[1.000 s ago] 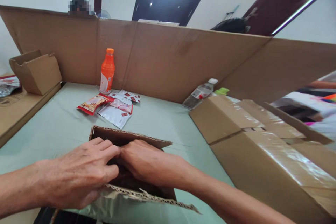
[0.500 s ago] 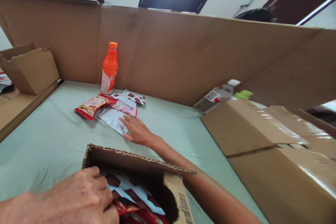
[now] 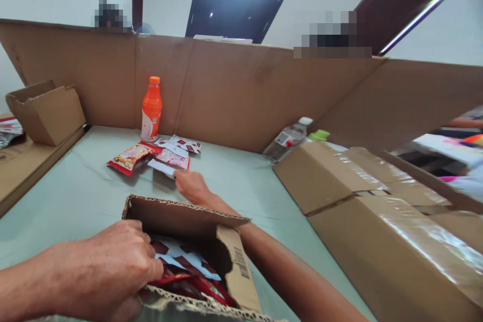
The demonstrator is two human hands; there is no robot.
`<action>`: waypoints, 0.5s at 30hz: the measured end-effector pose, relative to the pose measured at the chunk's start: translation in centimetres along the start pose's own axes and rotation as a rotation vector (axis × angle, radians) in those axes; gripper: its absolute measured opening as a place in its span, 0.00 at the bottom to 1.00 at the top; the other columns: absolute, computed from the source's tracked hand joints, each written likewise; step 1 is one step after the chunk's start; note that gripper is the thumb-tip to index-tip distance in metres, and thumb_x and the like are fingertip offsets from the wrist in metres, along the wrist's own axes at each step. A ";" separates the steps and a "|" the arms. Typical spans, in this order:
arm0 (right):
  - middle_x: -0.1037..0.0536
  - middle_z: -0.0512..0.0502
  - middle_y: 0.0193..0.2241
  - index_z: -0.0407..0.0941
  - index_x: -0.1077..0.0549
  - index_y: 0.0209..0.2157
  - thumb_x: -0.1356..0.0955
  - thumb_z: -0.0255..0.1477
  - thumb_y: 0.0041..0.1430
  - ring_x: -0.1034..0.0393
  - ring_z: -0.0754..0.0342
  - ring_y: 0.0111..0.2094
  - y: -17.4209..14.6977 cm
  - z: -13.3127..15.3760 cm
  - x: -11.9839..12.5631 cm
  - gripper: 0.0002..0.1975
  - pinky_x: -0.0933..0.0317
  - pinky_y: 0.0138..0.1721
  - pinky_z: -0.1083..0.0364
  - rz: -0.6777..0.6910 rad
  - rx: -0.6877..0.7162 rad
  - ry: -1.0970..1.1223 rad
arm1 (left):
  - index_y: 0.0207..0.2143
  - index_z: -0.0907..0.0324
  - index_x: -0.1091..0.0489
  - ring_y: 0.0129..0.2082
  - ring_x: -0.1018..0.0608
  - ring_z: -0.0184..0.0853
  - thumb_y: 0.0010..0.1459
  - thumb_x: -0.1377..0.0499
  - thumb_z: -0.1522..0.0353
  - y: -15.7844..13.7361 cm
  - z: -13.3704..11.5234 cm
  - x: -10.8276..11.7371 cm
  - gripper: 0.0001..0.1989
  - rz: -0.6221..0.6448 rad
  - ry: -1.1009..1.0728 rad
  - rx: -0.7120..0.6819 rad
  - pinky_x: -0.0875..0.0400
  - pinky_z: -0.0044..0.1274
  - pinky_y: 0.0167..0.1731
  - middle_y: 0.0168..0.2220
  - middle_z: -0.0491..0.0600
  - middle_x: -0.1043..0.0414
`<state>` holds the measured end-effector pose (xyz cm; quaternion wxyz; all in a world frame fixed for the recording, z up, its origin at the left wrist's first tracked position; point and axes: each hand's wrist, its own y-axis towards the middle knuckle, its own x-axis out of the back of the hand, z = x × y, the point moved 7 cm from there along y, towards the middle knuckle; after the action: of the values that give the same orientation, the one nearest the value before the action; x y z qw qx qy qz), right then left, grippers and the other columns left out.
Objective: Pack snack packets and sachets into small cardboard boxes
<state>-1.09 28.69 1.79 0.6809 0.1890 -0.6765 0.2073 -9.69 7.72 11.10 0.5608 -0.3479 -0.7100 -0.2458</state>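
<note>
My right fingers (image 3: 182,177) pinch the white packet (image 3: 160,166) toward the table's (image 3: 230,178) far edge, its long axis crosswise, free end pointing toward the left edge; my left fingers (image 3: 140,241) grip the box (image 3: 241,274).

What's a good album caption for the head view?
Left hand on an open cardboard box, right hand gripping a white packet, orange bottle standing behind.

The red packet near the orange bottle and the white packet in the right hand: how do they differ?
The red packet is bright and printed, while the white packet shows a pale side. The red packet looks puffed up; the white packet looks thin. The red packet lies on the table, untouched; the white packet is gripped by the right hand. Both are outside the cardboard box.
</note>
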 end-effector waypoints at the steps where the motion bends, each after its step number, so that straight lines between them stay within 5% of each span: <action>1: 0.17 0.42 0.44 0.41 0.21 0.49 0.38 0.24 0.72 0.21 0.49 0.43 -1.2 -1.2 1.5 0.14 0.27 0.45 0.51 -0.031 -0.023 0.028 | 0.28 0.56 0.27 0.31 0.19 0.40 0.53 0.33 0.76 0.0 -0.1 0.1 0.08 -0.011 0.010 -0.019 0.29 0.29 0.36 0.28 0.46 0.21; 4: 0.16 0.45 0.41 0.42 0.21 0.47 0.42 0.24 0.71 0.21 0.53 0.39 -6.3 -4.6 7.1 0.18 0.27 0.40 0.55 -0.256 -0.020 0.302 | 0.29 0.56 0.26 0.32 0.19 0.42 0.53 0.32 0.75 0.2 -0.3 0.2 0.07 -0.013 0.055 -0.045 0.29 0.31 0.36 0.28 0.46 0.20; 8: 0.19 0.51 0.32 0.50 0.20 0.38 0.31 0.31 0.66 0.25 0.53 0.31 -15.7 -7.1 14.5 0.06 0.29 0.33 0.53 -0.809 0.073 0.954 | 0.30 0.57 0.25 0.31 0.19 0.43 0.53 0.32 0.75 0.5 -0.3 -0.3 0.06 0.070 0.075 -0.051 0.29 0.34 0.37 0.30 0.48 0.19; 12: 0.19 0.54 0.31 0.58 0.18 0.39 0.28 0.31 0.67 0.24 0.52 0.31 -21.6 -3.8 17.6 0.06 0.28 0.33 0.52 -0.993 0.080 0.663 | 0.30 0.56 0.26 0.30 0.20 0.41 0.53 0.37 0.79 0.4 -0.4 -0.3 0.08 0.014 0.048 -0.083 0.29 0.32 0.38 0.28 0.46 0.20; 15: 0.16 0.55 0.34 0.54 0.20 0.43 0.31 0.21 0.67 0.21 0.55 0.31 -22.4 0.6 16.7 0.12 0.27 0.31 0.57 -0.881 0.346 0.381 | 0.36 0.56 0.24 0.37 0.18 0.41 0.55 0.39 0.79 0.1 -0.7 0.0 0.11 -0.075 0.042 -0.109 0.27 0.31 0.44 0.34 0.48 0.17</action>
<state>10.43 9.96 19.04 0.7738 0.5250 -0.3521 0.0403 -9.22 7.26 11.24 0.5462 -0.3460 -0.6960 -0.3124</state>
